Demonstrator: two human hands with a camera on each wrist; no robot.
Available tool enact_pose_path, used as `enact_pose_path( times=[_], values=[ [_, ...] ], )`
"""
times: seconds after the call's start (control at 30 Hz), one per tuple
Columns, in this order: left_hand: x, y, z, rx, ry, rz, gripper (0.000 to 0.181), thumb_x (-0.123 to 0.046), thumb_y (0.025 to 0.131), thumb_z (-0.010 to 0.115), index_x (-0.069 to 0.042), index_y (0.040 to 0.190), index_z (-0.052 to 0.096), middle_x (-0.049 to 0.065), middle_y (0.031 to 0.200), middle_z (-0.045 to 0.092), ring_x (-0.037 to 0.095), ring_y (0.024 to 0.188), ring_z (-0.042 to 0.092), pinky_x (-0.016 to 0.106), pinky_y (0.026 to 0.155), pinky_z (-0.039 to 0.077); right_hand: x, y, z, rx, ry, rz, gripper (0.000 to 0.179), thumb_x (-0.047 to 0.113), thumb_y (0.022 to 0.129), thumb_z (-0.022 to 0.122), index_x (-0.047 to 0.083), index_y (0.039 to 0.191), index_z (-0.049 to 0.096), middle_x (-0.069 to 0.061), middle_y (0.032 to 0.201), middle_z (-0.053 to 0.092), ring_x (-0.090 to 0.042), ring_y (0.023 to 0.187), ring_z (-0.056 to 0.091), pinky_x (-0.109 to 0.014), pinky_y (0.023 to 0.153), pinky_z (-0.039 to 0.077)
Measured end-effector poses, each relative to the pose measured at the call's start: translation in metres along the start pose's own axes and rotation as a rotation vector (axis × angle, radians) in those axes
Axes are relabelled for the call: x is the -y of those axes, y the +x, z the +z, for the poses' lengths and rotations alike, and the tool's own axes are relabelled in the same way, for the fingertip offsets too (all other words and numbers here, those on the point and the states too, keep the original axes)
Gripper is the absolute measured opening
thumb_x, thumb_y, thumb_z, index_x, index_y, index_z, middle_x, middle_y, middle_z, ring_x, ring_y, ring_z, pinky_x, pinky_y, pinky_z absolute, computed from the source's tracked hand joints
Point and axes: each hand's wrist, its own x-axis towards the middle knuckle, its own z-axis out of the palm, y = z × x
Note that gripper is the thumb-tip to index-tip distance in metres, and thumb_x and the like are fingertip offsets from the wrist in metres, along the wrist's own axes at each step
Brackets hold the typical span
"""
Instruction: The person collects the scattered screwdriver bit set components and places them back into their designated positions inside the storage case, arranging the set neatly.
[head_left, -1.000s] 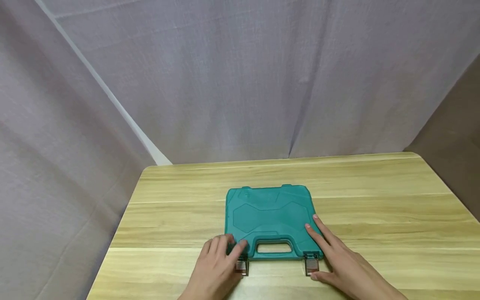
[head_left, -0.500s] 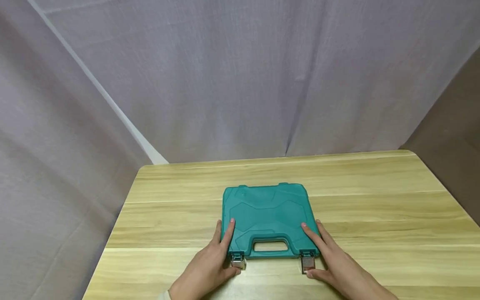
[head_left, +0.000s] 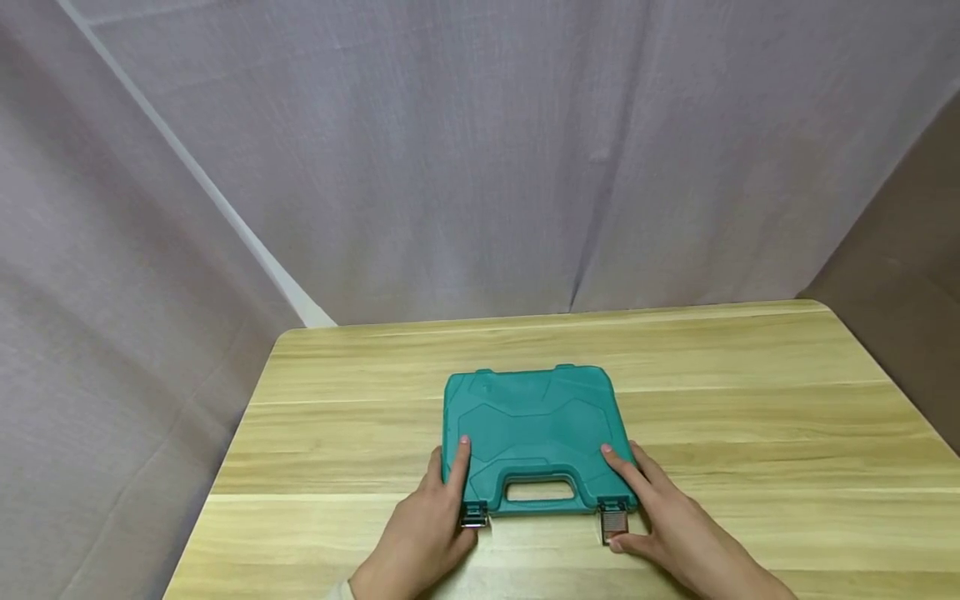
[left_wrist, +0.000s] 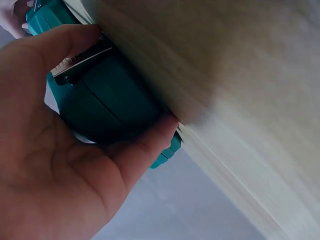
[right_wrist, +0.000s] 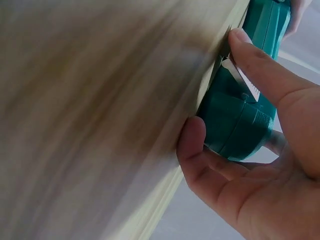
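Observation:
A teal plastic carrying case (head_left: 536,433) lies flat on the wooden table, its handle towards the front. My left hand (head_left: 423,529) grips its front left corner: the index finger lies on the lid, other fingers go down the side, and the thumb is at the left latch (head_left: 474,515), which is tilted up from the table. In the left wrist view the thumb overlaps that latch (left_wrist: 82,65). My right hand (head_left: 682,525) holds the front right corner likewise, index finger on the lid. Its thumb touches the tip of the right latch (head_left: 614,523), which sticks out forward, folded down.
The pale wood table (head_left: 337,450) extends around the case on all sides. Grey-mauve cloth (head_left: 450,167) hangs behind its back edge and along the left. A brown surface (head_left: 915,275) borders the right side.
My left hand has moved from over the left latch to the case's left side, index finger now on the lid. The left latch has swung upward; the right hand stays nearly in place.

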Motion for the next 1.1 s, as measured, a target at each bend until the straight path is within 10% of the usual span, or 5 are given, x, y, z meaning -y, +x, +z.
enact_pose_path(
  times=[0.47, 0.73, 1.1],
  values=[
    [0.002, -0.003, -0.003, -0.004, 0.047, -0.011, 0.107, -0.022, 0.079, 0.077, -0.006, 0.168, 0.019, 0.037, 0.146, 0.045, 0.031, 0.090, 0.068, 0.039, 0.057, 0.059, 0.005, -0.001, 0.006, -0.015, -0.184, -0.090, 0.104, 0.042, 0.089, 0.084, 0.013, 0.169, 0.023, -0.040, 0.159, 0.031, -0.041, 0.109, 0.072, -0.034, 0.071, 0.063],
    [0.001, -0.004, -0.002, -0.028, 0.060, 0.015, 0.102, -0.022, 0.082, 0.076, -0.004, 0.167, 0.021, 0.037, 0.143, 0.047, 0.029, 0.084, 0.068, 0.037, 0.055, 0.059, 0.007, 0.002, 0.009, -0.098, -0.312, -0.092, 0.086, 0.018, 0.088, 0.086, 0.008, 0.160, 0.041, -0.040, 0.146, 0.049, -0.022, 0.073, 0.069, -0.030, 0.057, 0.056],
    [-0.004, -0.001, 0.002, -0.046, 0.110, 0.004, 0.106, -0.027, 0.078, 0.081, -0.005, 0.166, 0.026, 0.039, 0.148, 0.045, 0.045, 0.120, 0.064, 0.039, 0.061, 0.063, 0.005, -0.002, 0.011, -0.201, -0.307, -0.145, 0.090, 0.030, 0.083, 0.091, 0.009, 0.157, 0.044, -0.037, 0.144, 0.047, -0.045, 0.109, 0.068, -0.047, 0.071, 0.064]
  ],
)
